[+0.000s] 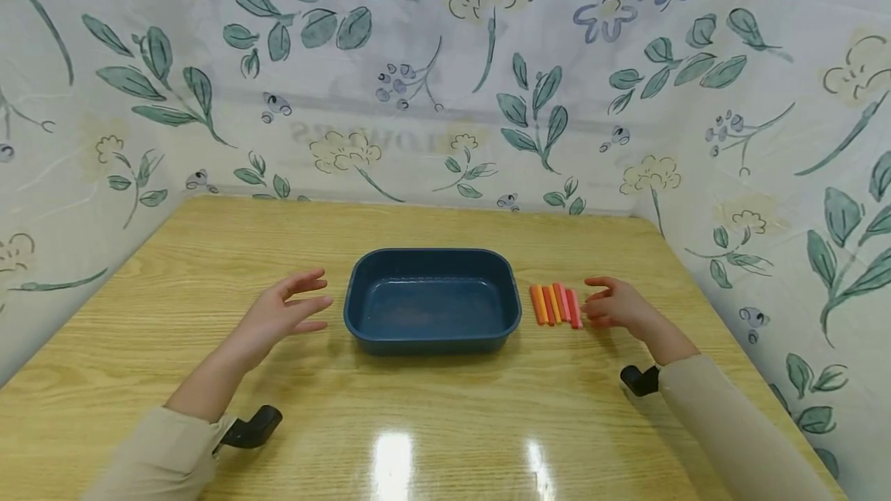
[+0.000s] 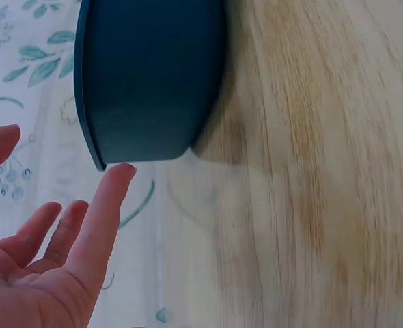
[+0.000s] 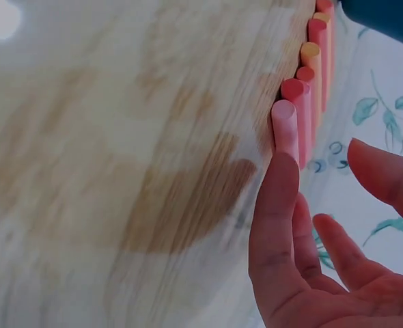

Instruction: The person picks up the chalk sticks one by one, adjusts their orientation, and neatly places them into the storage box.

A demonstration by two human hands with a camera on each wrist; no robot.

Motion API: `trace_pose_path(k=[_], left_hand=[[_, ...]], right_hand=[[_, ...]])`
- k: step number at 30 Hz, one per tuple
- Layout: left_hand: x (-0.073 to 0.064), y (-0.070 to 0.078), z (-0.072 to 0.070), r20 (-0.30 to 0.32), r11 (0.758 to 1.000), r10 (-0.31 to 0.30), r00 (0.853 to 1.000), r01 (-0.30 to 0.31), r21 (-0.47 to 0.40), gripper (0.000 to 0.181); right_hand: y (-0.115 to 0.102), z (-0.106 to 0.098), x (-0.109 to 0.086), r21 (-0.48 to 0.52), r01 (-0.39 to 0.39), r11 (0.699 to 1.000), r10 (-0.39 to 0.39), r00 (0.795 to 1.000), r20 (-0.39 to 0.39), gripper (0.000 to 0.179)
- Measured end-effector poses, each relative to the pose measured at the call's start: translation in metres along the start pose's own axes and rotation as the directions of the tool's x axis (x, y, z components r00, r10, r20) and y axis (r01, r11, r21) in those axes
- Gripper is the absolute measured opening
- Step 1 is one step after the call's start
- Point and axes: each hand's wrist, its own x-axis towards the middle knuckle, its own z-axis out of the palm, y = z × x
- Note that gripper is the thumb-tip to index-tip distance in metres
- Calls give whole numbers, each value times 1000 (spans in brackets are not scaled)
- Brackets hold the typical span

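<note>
A dark blue rectangular tub [image 1: 431, 343] sits at the middle of the table, with nothing in its visible interior. Right of it, several chalk sticks [image 1: 554, 305] in red, orange and pink lie side by side in a row. My left hand [image 1: 281, 311] is held off the tub's left side, fingers spread and holding nothing. Close to the row's right end is my right hand [image 1: 616, 306], its fingers loosely bent with nothing in them. In the right wrist view a fingertip overlaps the end pink chalk stick [image 3: 285, 126]; whether they touch I cannot tell.
The wooden table [image 1: 445, 416] reflects bright light near its front. Floral cloth [image 1: 418, 83] hangs behind the table and along both sides. A black wrist mount [image 1: 254, 427] sticks out from the left sleeve, and another black mount [image 1: 639, 381] from the right one.
</note>
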Motion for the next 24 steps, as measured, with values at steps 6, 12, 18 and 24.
trace_pose_path(k=[6, 12, 18, 24], left_hand=[[7, -1, 9, 22, 999, -39, 999, 39, -21, 68], [13, -5, 15, 29, 996, -68, 997, 70, -55, 71], [16, -8, 20, 31, 992, -71, 997, 74, -98, 70], [18, -11, 23, 32, 990, -71, 997, 74, -117, 67]], right_hand=[[1, 2, 9, 85, -60, 995, 56, 998, 41, 66], [0, 3, 14, 99, -97, 990, 92, 994, 56, 67], [-2, 3, 15, 77, -110, 991, 105, 992, 66, 65], [-1, 4, 16, 65, -122, 990, 119, 992, 50, 64]])
